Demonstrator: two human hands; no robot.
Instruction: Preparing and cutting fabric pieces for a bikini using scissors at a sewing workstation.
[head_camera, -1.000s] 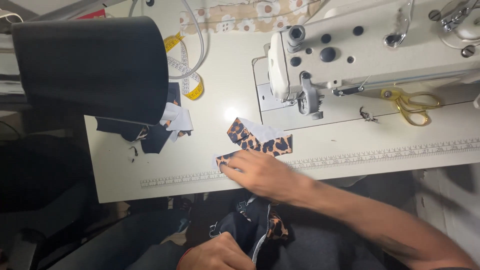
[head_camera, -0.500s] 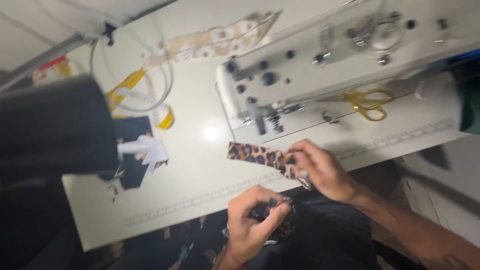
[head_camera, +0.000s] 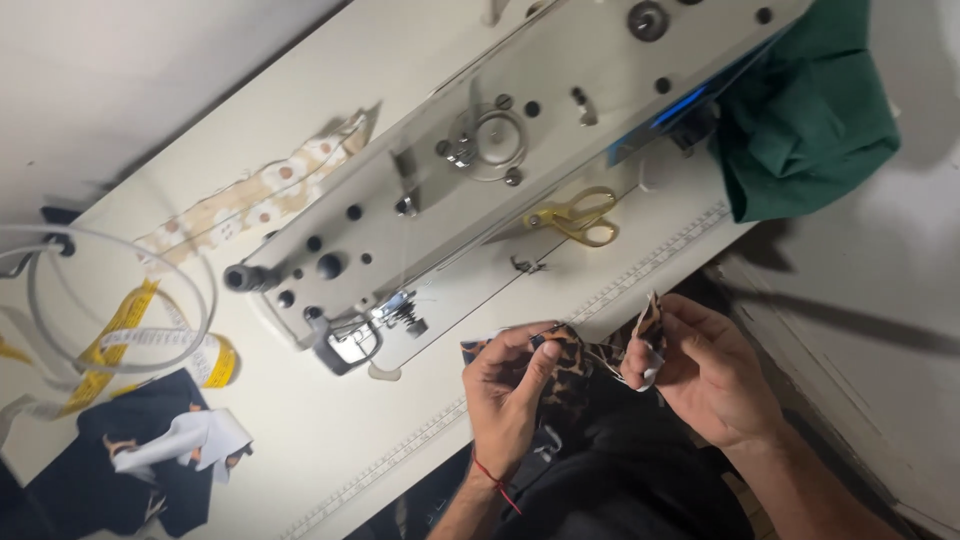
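My left hand and my right hand both pinch a strip of leopard-print fabric just off the front edge of the white sewing table. The left thumb and fingers grip one end, and the right fingers hold the other end folded upward. A red thread circles my left wrist. The white sewing machine lies just beyond my hands, its needle area to the left of them.
Yellow-handled scissors rest on the machine bed. A green cloth hangs at the far right. Dark fabric with white scraps, a yellow tape measure and a white cable loop lie at left. A ruler strip runs along the table's edge.
The view has swung and tilted, so the machine now sits diagonally. Both hands have lifted the leopard strip off the table and hold it between them near my lap.
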